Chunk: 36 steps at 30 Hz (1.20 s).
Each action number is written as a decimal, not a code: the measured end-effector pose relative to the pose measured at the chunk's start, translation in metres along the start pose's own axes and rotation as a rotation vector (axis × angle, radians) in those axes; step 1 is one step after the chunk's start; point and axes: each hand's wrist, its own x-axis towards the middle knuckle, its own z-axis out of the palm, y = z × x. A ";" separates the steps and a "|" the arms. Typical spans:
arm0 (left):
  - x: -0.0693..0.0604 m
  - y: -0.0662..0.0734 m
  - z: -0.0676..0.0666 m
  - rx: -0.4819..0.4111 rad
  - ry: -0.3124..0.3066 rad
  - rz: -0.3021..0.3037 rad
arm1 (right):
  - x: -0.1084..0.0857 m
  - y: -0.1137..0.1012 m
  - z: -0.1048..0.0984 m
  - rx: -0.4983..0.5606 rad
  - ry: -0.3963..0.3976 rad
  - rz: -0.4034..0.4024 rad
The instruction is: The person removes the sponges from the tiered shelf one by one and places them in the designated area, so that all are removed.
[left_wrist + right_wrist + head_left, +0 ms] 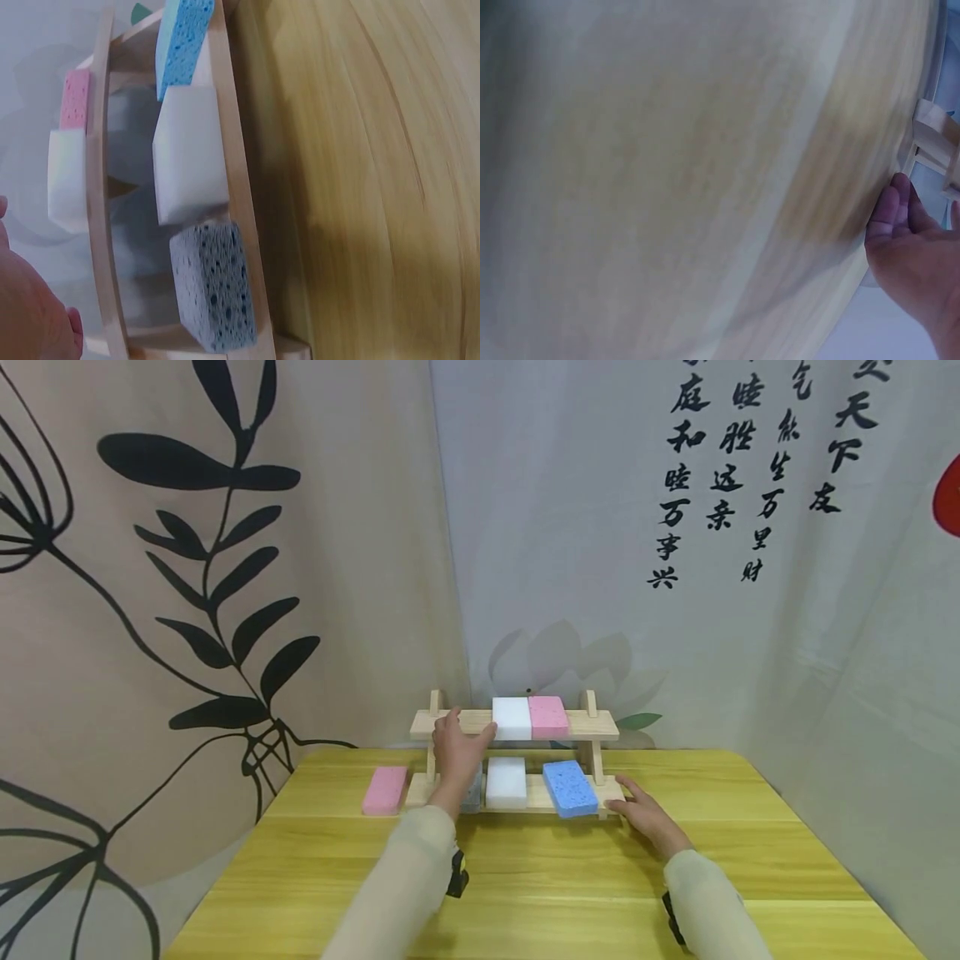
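Observation:
A two-tier wooden rack stands at the back of the table. On its upper board a white sponge and a pink sponge sit side by side. The lower board bears a grey speckled sponge, another white sponge and a tilted blue sponge. With thumb and fingers spread, my left hand is at the upper board, left of the white sponge; it holds nothing visible. My right hand grips the right end of the lower board, thumb in front.
Another pink sponge lies on the wooden table, left of the rack. Behind the table hangs a printed curtain with leaf shapes and writing.

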 end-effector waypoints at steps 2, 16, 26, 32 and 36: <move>-0.003 0.003 0.004 0.021 -0.002 -0.004 | -0.002 -0.002 0.000 0.006 0.006 0.012; -0.009 0.012 0.047 0.060 0.026 -0.019 | -0.004 -0.003 -0.002 -0.005 0.025 0.029; -0.011 0.018 0.067 0.115 0.104 -0.025 | -0.002 0.000 -0.001 0.030 0.007 0.041; -0.010 0.019 0.074 0.131 0.116 -0.055 | -0.005 -0.006 0.001 0.014 0.028 0.013; -0.009 0.019 0.080 0.138 0.121 -0.073 | -0.005 -0.007 0.002 0.017 0.030 0.017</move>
